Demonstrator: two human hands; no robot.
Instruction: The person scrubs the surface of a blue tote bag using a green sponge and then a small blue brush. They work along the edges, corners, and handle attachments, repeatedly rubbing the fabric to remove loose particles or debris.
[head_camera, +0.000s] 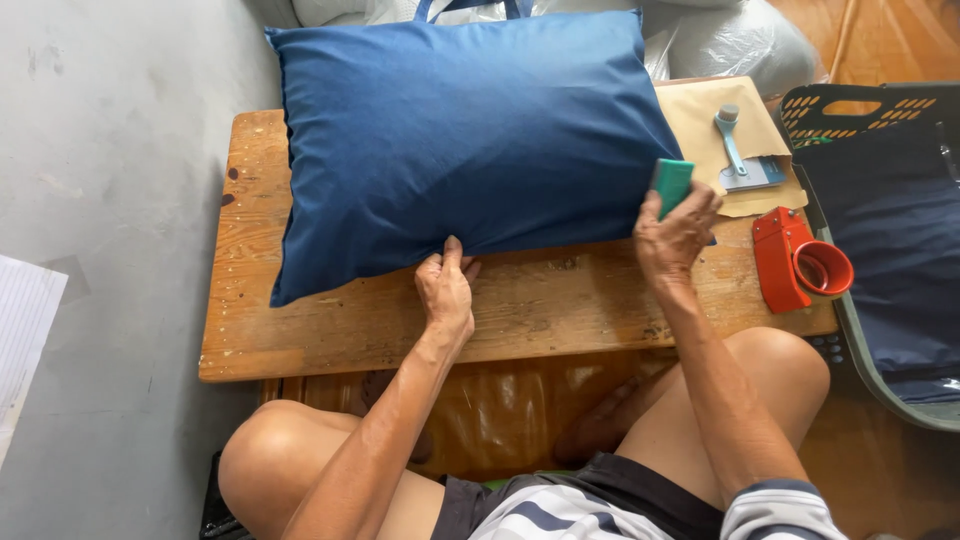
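So from where I'm watching, the biggest thing in view is the plump dark blue fabric pillow (470, 140), lying across the far half of a low worn wooden table (330, 340) with a scuffed, grainy top. The cloth looks smooth and tightly woven, a bit puffed in the middle, with soft creases toward the near edge.

To the right sits a dark plastic basket (850, 105) with slotted handles, more dark blue cloth folded inside it. On the table's right end there's a tan paper envelope (700, 120) with a small light blue handled tool (732, 140) resting on it, and just nearer, a red plastic tape dispenser (795, 262) with a round core.

My read is that the step in hand is working over the pillow's surface near its lower right corner. The left hand (445, 290) pinches the near hem of the pillow, fingers curled on the fabric, pinning it. The right hand (675, 235) is closed around a small green rectangular block (671, 185), pressed against the pillow's edge. It could be a brush or roller; I can't tell.

I'd say the next move calls for keeping that hem taut while the block travels across the cloth.
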